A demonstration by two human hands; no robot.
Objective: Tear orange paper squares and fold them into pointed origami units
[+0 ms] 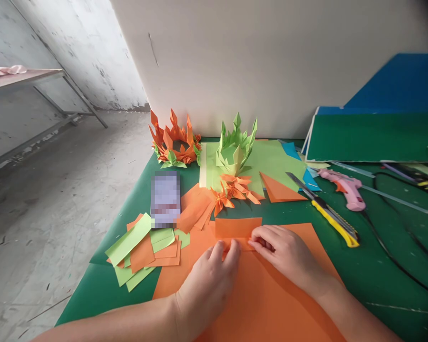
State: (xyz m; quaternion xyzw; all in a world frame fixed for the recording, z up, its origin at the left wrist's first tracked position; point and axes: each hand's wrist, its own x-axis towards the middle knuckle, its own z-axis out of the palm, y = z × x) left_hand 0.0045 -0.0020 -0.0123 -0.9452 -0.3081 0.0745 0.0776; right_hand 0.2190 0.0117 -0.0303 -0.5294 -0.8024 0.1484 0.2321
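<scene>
My left hand (pixel 207 280) rests on a large orange sheet (pixel 271 304), its fingertips pressing the near edge of a small folded orange paper strip (pixel 238 227). My right hand (pixel 288 251) has its fingers curled and pinches the strip's right part against the sheet. The strip lies flat across the top of the sheet, between both hands. Just beyond it sit small orange paper flowers (pixel 231 190).
A green-covered table (pixel 395 256) holds an orange paper crown (pixel 173 140), a green paper crown (pixel 235 145), scrap paper pieces (pixel 146 247), a phone (pixel 165 198), a yellow utility knife (pixel 331 216), a pink glue gun (pixel 344 187), and green and blue boards (pixel 374 137). Concrete floor lies left.
</scene>
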